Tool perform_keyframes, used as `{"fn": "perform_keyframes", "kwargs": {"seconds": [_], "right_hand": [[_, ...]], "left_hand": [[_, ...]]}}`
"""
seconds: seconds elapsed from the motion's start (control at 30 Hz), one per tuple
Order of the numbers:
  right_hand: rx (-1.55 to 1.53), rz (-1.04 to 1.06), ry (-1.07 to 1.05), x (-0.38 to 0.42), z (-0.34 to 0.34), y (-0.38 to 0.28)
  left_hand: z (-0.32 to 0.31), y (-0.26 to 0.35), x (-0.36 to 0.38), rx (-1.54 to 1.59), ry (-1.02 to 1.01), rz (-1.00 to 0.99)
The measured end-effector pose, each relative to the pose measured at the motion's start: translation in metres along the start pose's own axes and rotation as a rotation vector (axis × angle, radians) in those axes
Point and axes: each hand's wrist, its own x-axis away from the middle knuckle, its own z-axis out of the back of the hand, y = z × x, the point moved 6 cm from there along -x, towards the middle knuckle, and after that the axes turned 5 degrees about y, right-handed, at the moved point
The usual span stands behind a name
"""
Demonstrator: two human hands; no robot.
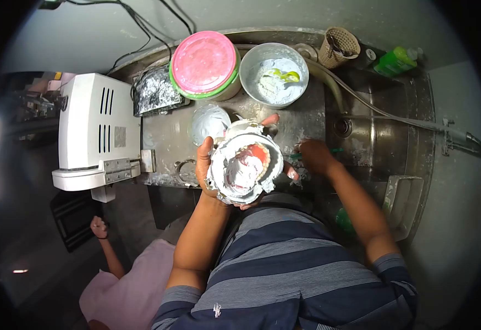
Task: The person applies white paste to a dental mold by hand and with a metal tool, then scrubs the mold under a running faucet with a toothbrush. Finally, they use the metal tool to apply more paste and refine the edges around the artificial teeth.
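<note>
The left hand is clamped round a flask, thumb on one side and fingertips showing at the other, held up above the counter. White plaster and a pink denture lie inside it. The right hand, fingers curled, is over a green tool; whether it grips cannot be told. Beyond stand a small bowl, a lidded bucket and a powder bowl.

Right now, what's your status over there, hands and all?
Left hand holding round, white-paste-smeared mould, pink denture inside. Right hand at thin green stick, grip unclear. Round bowl of white paste just beyond mould; nothing visibly covering it.
</note>
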Motion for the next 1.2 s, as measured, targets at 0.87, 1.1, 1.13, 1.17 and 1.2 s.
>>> {"fn": "perform_keyframes", "kwargs": {"seconds": [0.87, 1.1, 1.13, 1.17, 1.2], "right_hand": [[-1.006, 0.709, 0.467, 0.068, 0.235, -0.147], [-0.74, 0.756, 0.406, 0.062, 0.22, -0.154], [-0.765, 0.714, 0.426, 0.063, 0.22, -0.153], [-0.791, 0.672, 0.447, 0.063, 0.22, -0.152], [-0.824, 0.624, 0.494, 0.064, 0.219, -0.15]], "left_hand": [[-0.024, -0.061, 0.027, 0.346, 0.023, 0.544], [-0.024, -0.066, 0.029, 0.379, -0.003, 0.553], [-0.027, -0.066, 0.029, 0.362, 0.02, 0.538], [-0.028, -0.066, 0.029, 0.344, 0.043, 0.524], [-0.027, -0.066, 0.03, 0.345, 0.044, 0.524]]}}
